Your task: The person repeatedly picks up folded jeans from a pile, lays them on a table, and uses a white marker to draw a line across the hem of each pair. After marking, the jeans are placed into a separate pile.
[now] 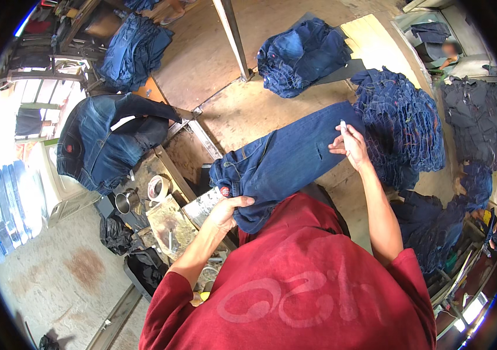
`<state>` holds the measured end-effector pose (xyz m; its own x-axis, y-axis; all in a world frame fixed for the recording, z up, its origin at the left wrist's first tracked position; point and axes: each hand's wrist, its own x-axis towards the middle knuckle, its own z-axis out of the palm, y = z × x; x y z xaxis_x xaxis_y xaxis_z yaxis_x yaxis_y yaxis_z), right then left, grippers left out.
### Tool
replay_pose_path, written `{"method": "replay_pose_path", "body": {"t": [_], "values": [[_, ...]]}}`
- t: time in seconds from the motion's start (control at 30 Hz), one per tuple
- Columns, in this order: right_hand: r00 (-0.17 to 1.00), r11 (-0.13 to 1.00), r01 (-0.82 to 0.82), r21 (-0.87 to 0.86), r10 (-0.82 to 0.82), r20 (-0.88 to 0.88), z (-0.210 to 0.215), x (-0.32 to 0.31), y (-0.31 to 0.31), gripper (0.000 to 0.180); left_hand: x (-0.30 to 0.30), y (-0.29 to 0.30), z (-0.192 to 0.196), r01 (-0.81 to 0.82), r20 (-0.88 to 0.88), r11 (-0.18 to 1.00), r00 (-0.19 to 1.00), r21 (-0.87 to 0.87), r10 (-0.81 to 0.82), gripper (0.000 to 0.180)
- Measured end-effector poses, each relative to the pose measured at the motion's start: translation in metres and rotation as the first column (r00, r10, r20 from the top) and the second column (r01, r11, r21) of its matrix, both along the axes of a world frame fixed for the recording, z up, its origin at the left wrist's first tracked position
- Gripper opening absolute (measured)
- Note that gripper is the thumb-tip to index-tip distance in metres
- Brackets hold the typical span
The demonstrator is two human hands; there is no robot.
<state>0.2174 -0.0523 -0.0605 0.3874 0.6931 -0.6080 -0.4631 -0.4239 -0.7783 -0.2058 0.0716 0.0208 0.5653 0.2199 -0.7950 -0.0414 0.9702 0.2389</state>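
A pair of dark blue jeans [301, 154] lies stretched across in front of me, its waist end at the left and its leg reaching to the upper right. My left hand [223, 214] is closed on the waist end, thumb on top, next to a round red patch [224, 191]. Over the leg, my right hand [352, 147] pinches a short whitish pen-like tool [343, 125] that points away from me. Near its fingers the denim shows a small dark slit or worn mark [319, 153]. Whatever supports the jeans from below is mostly hidden.
Left of me, a cluttered bench holds a metal cup [125, 202] and a tape roll [158, 188]. Faded jeans [105, 137] drape beyond it. Denim piles lie ahead [301, 55] and at the right [399, 122]. An upright metal post [234, 41] stands ahead.
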Motion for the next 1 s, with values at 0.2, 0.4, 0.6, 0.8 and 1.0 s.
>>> {"method": "replay_pose_path", "body": {"t": [0.2,0.4,0.6,0.8,1.0], "values": [[1.0,1.0,0.016,0.018,-0.016,0.013,-0.004,-0.001,-0.001,0.032,0.002,-0.002,0.004,0.001,0.054,0.999,0.999,-0.035,0.001,0.056],[0.999,0.999,0.024,0.023,-0.024,0.027,-0.005,-0.001,-0.002,0.032,-0.001,0.001,0.009,0.011,0.019,0.998,1.0,-0.059,-0.01,0.044],[0.999,0.999,0.025,0.024,-0.026,0.034,-0.003,-0.003,-0.002,0.032,0.0,0.003,0.013,0.022,0.002,0.999,1.0,-0.036,-0.022,0.03],[0.999,0.998,0.041,0.04,-0.042,0.03,-0.004,-0.005,-0.003,0.031,-0.002,-0.001,0.004,0.002,0.021,1.0,1.0,-0.014,-0.002,0.032],[0.998,0.998,0.045,0.042,-0.047,0.041,-0.003,-0.006,-0.003,0.031,-0.004,-0.003,0.0,-0.002,0.028,1.0,1.0,-0.007,0.002,0.032]]}}
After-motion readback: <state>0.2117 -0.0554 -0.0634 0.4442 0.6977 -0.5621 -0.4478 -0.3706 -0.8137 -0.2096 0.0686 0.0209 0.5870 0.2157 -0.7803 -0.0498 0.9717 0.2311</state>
